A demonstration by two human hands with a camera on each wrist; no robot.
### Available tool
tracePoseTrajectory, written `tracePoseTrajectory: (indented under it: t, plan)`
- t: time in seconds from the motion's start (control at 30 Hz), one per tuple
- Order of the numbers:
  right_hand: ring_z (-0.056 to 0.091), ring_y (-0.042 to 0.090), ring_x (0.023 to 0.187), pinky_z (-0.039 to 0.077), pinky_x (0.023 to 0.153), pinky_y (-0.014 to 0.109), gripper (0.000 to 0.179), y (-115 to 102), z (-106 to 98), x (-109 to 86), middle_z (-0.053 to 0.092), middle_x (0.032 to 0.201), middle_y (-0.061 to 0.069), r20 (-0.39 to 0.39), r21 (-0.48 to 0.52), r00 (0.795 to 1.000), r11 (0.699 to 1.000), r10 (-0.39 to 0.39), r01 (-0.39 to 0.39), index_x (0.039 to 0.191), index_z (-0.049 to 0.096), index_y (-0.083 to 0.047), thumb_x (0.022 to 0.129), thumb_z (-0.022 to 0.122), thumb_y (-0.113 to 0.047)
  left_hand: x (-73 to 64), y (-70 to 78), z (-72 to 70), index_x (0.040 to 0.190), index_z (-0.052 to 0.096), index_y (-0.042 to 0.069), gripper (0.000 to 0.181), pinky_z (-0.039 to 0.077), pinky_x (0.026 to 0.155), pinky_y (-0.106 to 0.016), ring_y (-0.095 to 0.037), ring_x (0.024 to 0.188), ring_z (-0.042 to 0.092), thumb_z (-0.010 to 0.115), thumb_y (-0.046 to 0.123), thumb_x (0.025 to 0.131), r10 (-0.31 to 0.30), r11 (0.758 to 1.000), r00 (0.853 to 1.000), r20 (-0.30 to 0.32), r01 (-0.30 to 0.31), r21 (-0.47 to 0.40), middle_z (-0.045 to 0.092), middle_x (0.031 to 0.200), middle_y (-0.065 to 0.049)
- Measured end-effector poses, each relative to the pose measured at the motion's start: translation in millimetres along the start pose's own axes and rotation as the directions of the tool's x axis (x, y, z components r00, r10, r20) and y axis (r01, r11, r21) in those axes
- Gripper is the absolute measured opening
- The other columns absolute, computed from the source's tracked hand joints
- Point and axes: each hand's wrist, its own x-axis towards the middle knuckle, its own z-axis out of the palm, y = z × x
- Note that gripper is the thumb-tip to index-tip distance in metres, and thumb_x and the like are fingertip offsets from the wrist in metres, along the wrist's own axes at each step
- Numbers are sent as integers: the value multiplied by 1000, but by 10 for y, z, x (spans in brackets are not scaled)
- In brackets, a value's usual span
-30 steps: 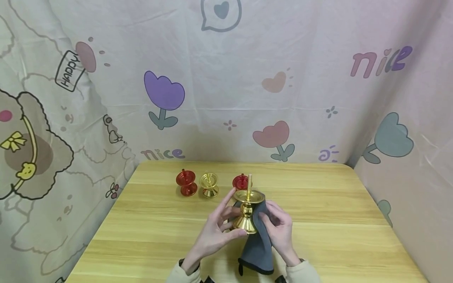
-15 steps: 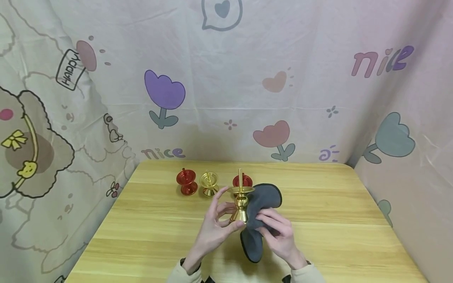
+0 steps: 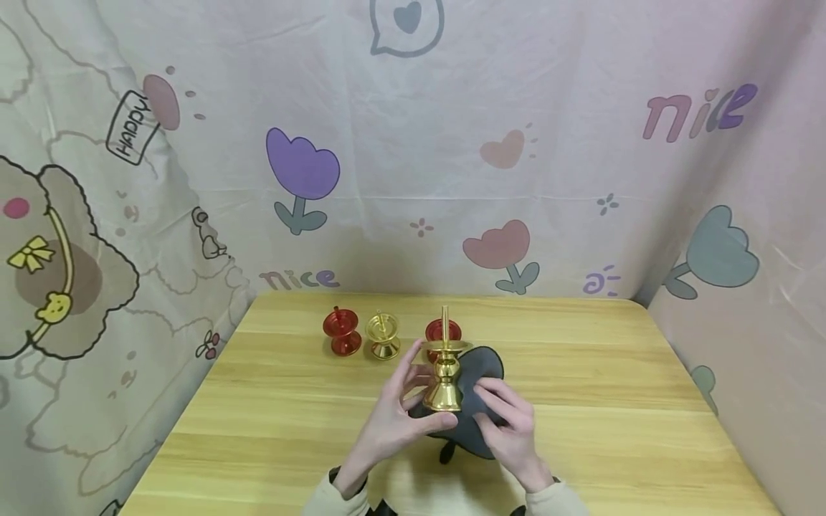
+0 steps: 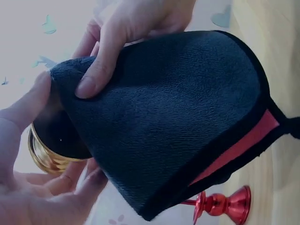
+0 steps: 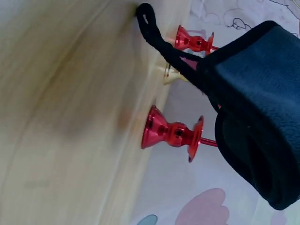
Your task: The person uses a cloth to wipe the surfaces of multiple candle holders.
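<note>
In the head view my left hand holds a shiny gold candlestick upright above the table, thumb at its base. My right hand pinches a dark grey cloth against the right side and back of the candlestick. Seen from the left wrist, the candlestick's black underside faces the camera, and the cloth wraps over the edge of the base under the right thumb. A red lining shows between the cloth's black-bound edges. The cloth hides part of the candlestick there.
Toward the back of the wooden table stand a red candlestick and a smaller gold one, side by side. Another red candlestick stands behind the held one. A printed curtain hangs behind the table.
The cloth hung long below the candlestick, then spread upward to its right; now it is bunched lower, around the base. The right hand shifts slightly with it; the left hand keeps its hold.
</note>
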Motion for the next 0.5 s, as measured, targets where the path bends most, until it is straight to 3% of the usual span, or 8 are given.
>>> tracePoseTrajectory:
  t: [0.13, 0.23, 0.37, 0.5]
  plan:
    - [66, 17, 103, 53, 96, 18, 18, -38, 26, 68, 66, 95, 26, 11, -14, 997, 997, -72, 72, 98, 73, 13, 95, 64, -2, -11, 25, -3, 162, 17, 25, 110, 54, 101, -31, -20, 114, 63, 86, 10, 79, 10, 1000, 1000, -8, -9, 5, 62, 126, -15]
    - [66, 14, 105, 53, 95, 18, 19, -55, 34, 80, 69, 101, 21, -24, 54, 1000, 999, -4, 5, 103, 73, 14, 94, 66, -1, -19, 13, -22, 163, 15, 25, 105, 53, 101, -26, -13, 113, 63, 81, 7, 83, 59, 997, 998, 28, -58, -49, 61, 127, -18]
    - [67, 8, 107, 54, 94, 16, 21, -51, 27, 58, 72, 108, 14, -76, 108, 993, 990, 94, -85, 109, 73, 11, 93, 68, -2, -16, -3, -30, 163, 12, 23, 102, 50, 106, -27, -17, 122, 62, 76, 4, 87, 126, 990, 989, 72, -121, -66, 63, 129, -22]
    - [67, 14, 99, 54, 92, 17, 17, -51, 36, 76, 70, 97, 19, -75, 13, 997, 1000, -3, 4, 98, 74, 13, 93, 67, -2, -2, 20, -10, 162, 17, 30, 105, 50, 106, -29, -20, 119, 61, 83, 10, 82, 89, 996, 996, 26, -89, 19, 63, 126, -13]
